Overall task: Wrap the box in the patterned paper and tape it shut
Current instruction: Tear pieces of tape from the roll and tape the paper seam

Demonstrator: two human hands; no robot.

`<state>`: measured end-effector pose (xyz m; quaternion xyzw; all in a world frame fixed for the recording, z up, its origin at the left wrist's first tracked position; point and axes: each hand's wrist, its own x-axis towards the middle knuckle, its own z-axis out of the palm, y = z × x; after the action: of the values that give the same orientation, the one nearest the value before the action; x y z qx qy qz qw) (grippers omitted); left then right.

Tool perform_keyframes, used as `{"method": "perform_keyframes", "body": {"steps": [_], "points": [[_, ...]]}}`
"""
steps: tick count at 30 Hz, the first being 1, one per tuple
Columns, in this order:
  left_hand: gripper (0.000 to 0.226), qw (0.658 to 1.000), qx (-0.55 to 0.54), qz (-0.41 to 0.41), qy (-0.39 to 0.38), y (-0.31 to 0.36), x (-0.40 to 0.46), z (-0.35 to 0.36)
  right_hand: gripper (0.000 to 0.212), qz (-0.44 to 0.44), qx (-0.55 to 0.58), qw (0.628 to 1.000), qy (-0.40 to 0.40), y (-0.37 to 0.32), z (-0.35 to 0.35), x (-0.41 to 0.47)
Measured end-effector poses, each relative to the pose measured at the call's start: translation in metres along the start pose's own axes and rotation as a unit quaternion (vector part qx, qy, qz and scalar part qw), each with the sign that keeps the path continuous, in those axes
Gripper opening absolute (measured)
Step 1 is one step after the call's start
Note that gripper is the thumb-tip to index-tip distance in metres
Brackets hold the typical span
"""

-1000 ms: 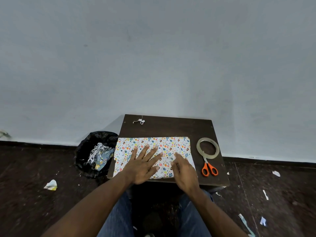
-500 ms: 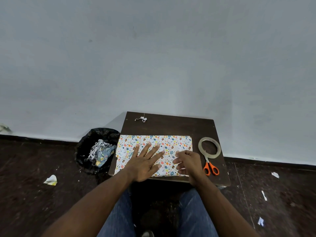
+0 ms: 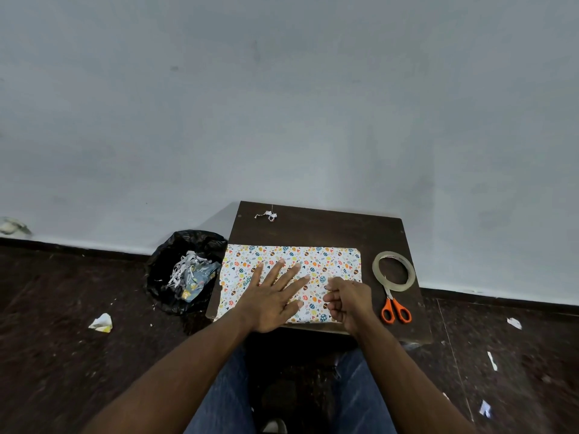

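White patterned paper (image 3: 329,261) with small coloured shapes lies flat over the near half of the small dark table (image 3: 329,228); the box is not visible, hidden under the paper. My left hand (image 3: 272,296) presses flat on the paper's middle with fingers spread. My right hand (image 3: 347,300) sits at the paper's right side with its fingers curled; whether it pinches the paper is unclear. A roll of clear tape (image 3: 393,270) lies on the table right of the paper.
Orange-handled scissors (image 3: 395,306) lie just below the tape roll. A black bin bag (image 3: 185,270) with paper scraps stands on the floor left of the table. A small white scrap (image 3: 266,215) sits at the table's far edge. Paper bits litter the dark floor.
My right hand slid rightward along the paper toward its right side and its fingers curled in. The left hand stayed pressed flat on the paper.
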<state>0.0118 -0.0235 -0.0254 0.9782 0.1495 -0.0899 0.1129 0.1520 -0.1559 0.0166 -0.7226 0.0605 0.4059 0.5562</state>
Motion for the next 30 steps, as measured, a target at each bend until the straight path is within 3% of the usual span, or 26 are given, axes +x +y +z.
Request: {"method": "perform_keyframes", "body": {"steps": [15, 30], "points": [[0.075, 1.000, 0.002, -0.006, -0.006, 0.001, 0.001, -0.001, 0.022, 0.021, -0.033, 0.999, 0.036, -0.002, 0.006, 0.013], [0.077, 1.000, 0.007, -0.007, -0.018, 0.001, 0.001, -0.003, 0.024, -0.004, -0.190, 0.981, 0.047, -0.012, -0.001, 0.019]]}}
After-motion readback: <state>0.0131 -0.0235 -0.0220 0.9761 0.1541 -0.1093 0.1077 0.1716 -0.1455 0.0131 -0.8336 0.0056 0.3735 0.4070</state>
